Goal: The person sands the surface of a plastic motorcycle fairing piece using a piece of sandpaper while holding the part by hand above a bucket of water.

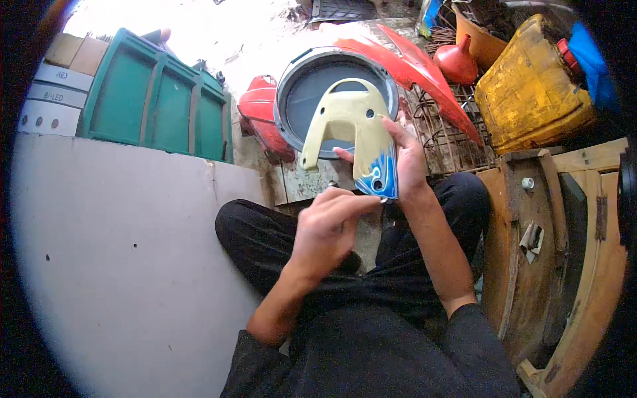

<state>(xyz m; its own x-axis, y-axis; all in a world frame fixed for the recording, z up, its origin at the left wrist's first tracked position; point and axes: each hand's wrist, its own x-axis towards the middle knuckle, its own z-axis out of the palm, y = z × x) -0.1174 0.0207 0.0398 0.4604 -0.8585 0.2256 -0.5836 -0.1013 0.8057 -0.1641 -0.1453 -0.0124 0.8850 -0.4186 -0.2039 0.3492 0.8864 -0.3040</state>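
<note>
R hand (411, 162) holds cream-and-blue, U-shaped, plastic-looking panel (376, 142) before round dark-grey basin (302, 93), fingers part-open round its right edge, long axis approx. away from body. L hand (325, 229), fingers curled, is nearer panel's blue tip; can't tell if it grips anything.

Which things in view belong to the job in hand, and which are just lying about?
Job in hand:
cream-and-blue panel, held in the right grip, left grip at its blue end
round basin, probably

Lying about, apparently:
red funnel
yellow jerrycan
white boxes
</note>
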